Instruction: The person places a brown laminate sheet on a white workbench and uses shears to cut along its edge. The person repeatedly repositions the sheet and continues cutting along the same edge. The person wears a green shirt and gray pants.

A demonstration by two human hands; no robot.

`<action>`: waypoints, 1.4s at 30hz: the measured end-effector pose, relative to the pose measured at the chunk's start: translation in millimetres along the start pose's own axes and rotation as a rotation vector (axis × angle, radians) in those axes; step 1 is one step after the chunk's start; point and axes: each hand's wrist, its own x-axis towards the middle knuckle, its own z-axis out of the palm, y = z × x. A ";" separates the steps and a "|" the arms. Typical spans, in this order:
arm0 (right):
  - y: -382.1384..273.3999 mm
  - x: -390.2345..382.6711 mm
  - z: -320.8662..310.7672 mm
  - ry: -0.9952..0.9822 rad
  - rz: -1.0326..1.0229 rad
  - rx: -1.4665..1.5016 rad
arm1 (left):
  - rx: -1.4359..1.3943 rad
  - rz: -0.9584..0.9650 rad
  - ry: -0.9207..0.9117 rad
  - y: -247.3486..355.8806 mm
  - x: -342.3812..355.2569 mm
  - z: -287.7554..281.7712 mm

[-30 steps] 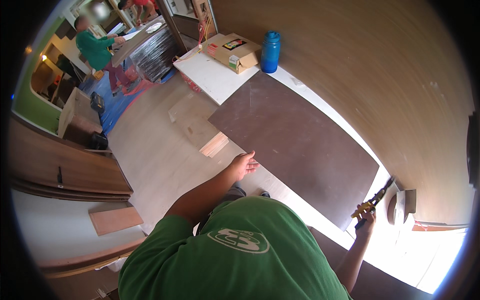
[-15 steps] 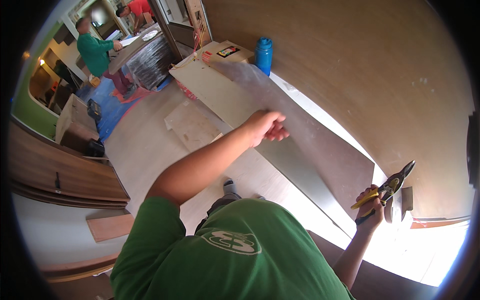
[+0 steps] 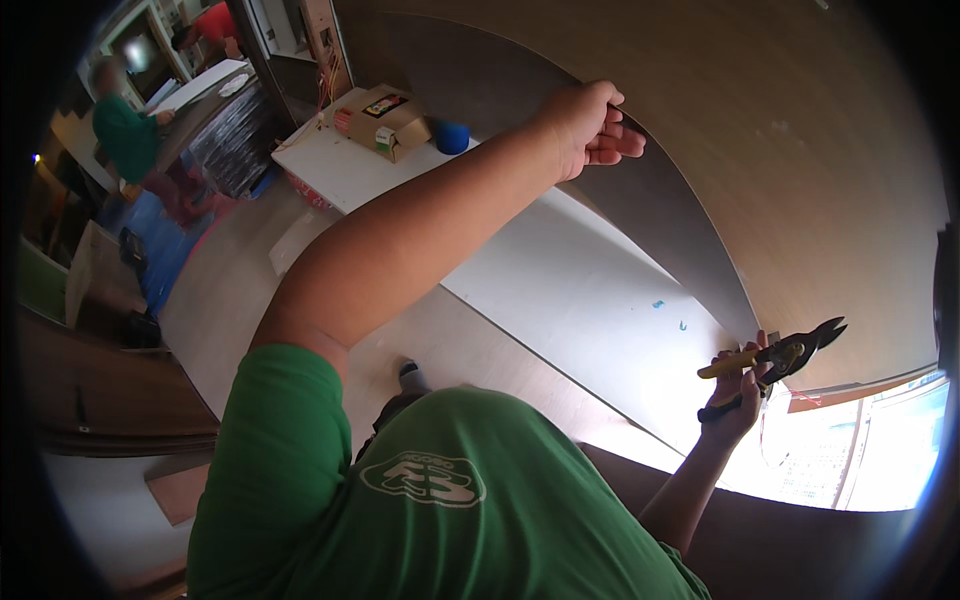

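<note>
At one o'clock, my half-curled left hand (image 3: 592, 130) perhaps steadies the panel (image 3: 665, 220), grip unclear; at four, right hand (image 3: 736, 410) clasps snips (image 3: 788, 355).

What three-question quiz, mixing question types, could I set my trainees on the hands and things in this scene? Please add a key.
1. Multiple choice: What does the right hand hold?
A) A hammer
B) Snips
C) A paintbrush

2. True or false: The cardboard box sits on the white surface.

3. Fill in the missing word: The left hand is at the edge of a dark ____.

Key: 1. B; 2. True; 3. panel
</note>
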 end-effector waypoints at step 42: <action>-99.8 209.5 -43.6 0.252 -0.121 -0.873 | 0.281 -0.020 0.023 16.6 53.9 18.8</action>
